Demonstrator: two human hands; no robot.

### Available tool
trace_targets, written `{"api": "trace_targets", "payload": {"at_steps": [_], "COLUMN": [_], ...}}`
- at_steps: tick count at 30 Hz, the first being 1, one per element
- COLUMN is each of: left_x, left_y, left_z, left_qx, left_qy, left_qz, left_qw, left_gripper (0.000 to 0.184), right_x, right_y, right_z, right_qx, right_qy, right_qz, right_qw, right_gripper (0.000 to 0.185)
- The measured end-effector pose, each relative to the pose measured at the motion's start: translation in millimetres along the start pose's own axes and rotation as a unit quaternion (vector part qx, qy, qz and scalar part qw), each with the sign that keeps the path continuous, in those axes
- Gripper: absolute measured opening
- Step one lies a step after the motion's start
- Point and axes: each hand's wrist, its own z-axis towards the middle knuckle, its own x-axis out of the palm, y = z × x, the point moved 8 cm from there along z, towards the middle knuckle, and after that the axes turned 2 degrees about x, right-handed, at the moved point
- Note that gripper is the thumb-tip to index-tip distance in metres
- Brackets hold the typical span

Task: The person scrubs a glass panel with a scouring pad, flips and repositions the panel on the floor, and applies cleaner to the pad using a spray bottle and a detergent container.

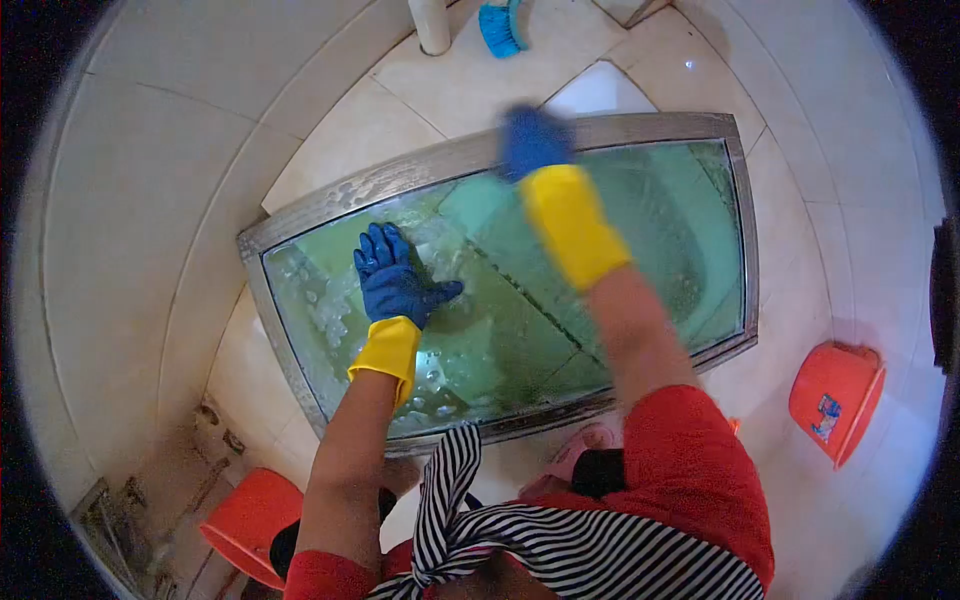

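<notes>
A metal-framed glass panel (500, 330) lies in front of me, its greenish glass wet with suds, mostly on the left part. My left hand (395, 280), in a blue rubber glove with a yellow cuff, rests flat on the glass with fingers stretched and thumb out to the right. At the far side of the frame (420, 172) is my right hand (537, 145), gloved the same way and smeared by motion. Its fingers, and anything in them, cannot be made out.
A red bucket (835, 400) lies tilted at the right; another red bucket (255, 525) is at lower left. A blue-bristled brush (500, 28) lies by a pale pipe (430, 25) at the back. White ceramic (600, 90) shows beyond the frame. Tiled walls (150, 200) curve around.
</notes>
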Motion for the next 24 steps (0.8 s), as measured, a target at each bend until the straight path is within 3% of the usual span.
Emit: {"api": "trace_targets", "payload": {"at_steps": [1, 2, 4, 6, 9, 11, 13, 14, 17, 20, 21, 22, 24], "left_x": [1.9, 0.6, -0.5, -5.3, -14.7, -26.2, -26.7, -24.1, -13.2, -17.7, -16.9, -15.7, -15.5], "left_y": [-3.5, -8.0, 7.6, -2.8, -7.9, -17.1, -21.6, -21.2, -16.6, -17.9, -18.3, -18.4, -20.0], "left_z": [0.4, -1.1, -11.2, -2.0, 2.8, 3.4, 8.5, 8.5, 10.5, 8.9, 9.3, 10.1, 8.1], "left_qx": [0.019, 0.040, 0.014, 0.001, -0.031, -0.048, -0.059, -0.060, -0.057, -0.045, -0.048, -0.051, -0.055], "left_qy": [-0.032, -0.064, -0.017, -0.018, 0.042, 0.097, 0.114, 0.111, 0.100, 0.095, 0.092, 0.089, 0.092], "left_qz": [-0.011, -0.020, -0.002, -0.009, 0.027, 0.030, 0.034, 0.039, 0.048, 0.023, 0.023, 0.025, 0.026], "left_qw": [0.999, 0.997, 1.000, 1.000, 0.998, 0.994, 0.991, 0.991, 0.992, 0.994, 0.994, 0.994, 0.994], "left_gripper": [0.135, 0.136, 0.136, 0.137, 0.140, 0.142, 0.143, 0.144, 0.146, 0.147, 0.147, 0.148, 0.148], "right_x": [-18.9, -86.1, -64.8, -77.2, -39.4, 26.0, 11.8, 2.5, -24.0, -85.0, -117.9, -130.2, -139.3], "right_y": [-87.6, -124.3, -183.3, -211.1, -35.3, 78.1, 131.0, 129.9, 42.0, -132.1, -176.8, -219.7, -247.0], "right_z": [15.3, -0.9, -1.5, 11.7, -27.5, -39.4, -56.8, -57.8, -35.0, -12.3, -10.4, -13.0, -4.6], "right_qx": [-0.064, 0.085, 0.081, 0.189, 0.065, -0.080, -0.086, -0.140, -0.228, -0.188, -0.063, -0.065, -0.059], "right_qy": [-0.173, -0.060, -0.066, -0.072, -0.060, -0.001, 0.029, 0.014, -0.076, -0.166, -0.186, -0.268, -0.289], "right_qz": [-0.059, -0.092, -0.165, -0.138, -0.041, -0.019, 0.022, -0.020, -0.070, -0.072, -0.056, -0.108, -0.170], "right_qw": [0.981, 0.990, 0.981, 0.970, 0.995, 0.997, 0.996, 0.990, 0.968, 0.965, 0.979, 0.955, 0.940], "right_gripper": [0.033, 0.027, 0.031, 0.035, 0.029, 0.018, 0.020, 0.020, 0.027, 0.053, 0.033, 0.028, 0.026]}}
